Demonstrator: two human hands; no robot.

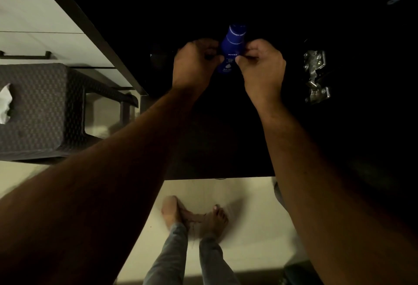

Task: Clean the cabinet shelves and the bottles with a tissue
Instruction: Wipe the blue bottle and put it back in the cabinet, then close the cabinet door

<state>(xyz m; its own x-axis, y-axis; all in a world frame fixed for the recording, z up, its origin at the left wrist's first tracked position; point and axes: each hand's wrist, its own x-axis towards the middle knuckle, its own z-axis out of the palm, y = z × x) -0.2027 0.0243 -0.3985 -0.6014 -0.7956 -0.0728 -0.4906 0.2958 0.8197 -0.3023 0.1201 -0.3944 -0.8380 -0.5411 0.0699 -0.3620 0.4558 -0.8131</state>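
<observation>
Our left grip (192, 63) and right grip (260, 63) both clasping the blue bottle (231, 47) between them, dark cabinet (226, 126) beneath, metal hinge (315, 74) right of our right grip.

**Bare arms, bare feet, grey-blue trousers**

Both forearms are uncovered from the lower edge of the picture up to the wrists; no sleeve, watch, bracelet or ring shows on the left hand (192, 65) or the right hand (260, 65). The arms look lean, with some fine hair visible. Below, two legs wear narrow grey-blue trousers (174, 253), possibly denim, with a slightly frayed hem at the ankles. The feet (194, 214) are bare, without socks or shoes, toes visible
</observation>
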